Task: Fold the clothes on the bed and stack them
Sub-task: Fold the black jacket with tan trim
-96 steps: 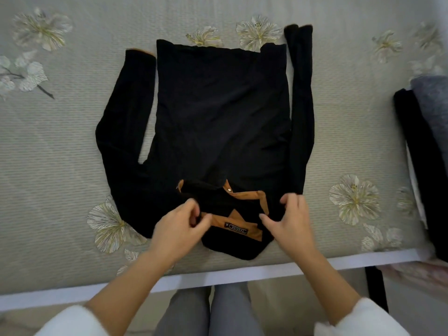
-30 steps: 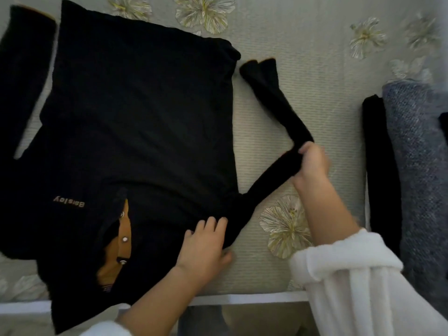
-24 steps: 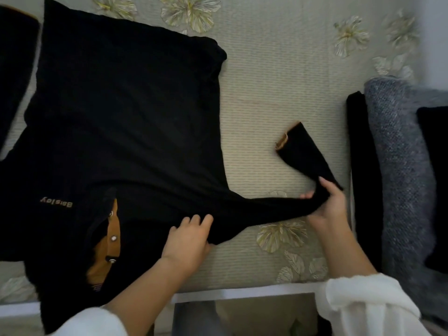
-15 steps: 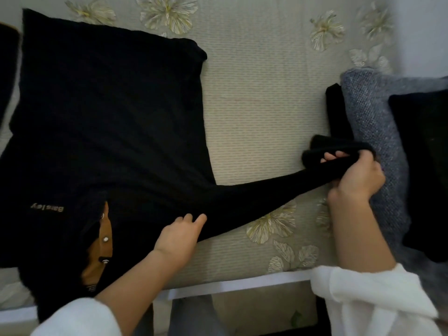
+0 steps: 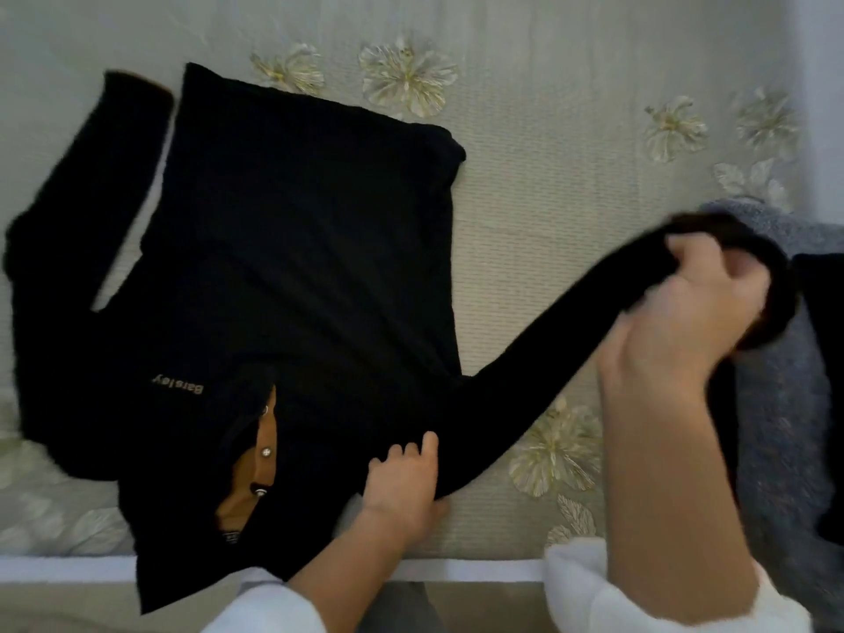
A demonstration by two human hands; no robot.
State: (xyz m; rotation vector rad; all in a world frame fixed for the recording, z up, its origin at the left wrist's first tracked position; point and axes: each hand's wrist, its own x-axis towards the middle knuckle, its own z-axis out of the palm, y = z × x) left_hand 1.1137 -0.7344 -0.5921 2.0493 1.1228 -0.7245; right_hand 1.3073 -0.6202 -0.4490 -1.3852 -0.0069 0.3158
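Black knit sweater (image 5: 297, 267) lay mid-fold on the bed (image 5: 548, 175) — left hand (image 5: 402, 486) flat pinning its shoulder, right hand (image 5: 685, 312) fingers closed around the stretched sleeve (image 5: 539, 367) — which next needed laying across the body.

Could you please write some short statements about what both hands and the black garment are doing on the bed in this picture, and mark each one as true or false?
1. The right hand grips the end of one long sleeve of the black knit top with tan placket. True.
2. The left hand is raised in the air, touching nothing. False: it presses flat on the top near the base of that sleeve.
3. The top's other sleeve lies on the floral beige bedcover. True.
4. The top is already folded into a small square. False: its body lies spread open.
5. A grey knitted garment lies at the right edge of the bed. True.
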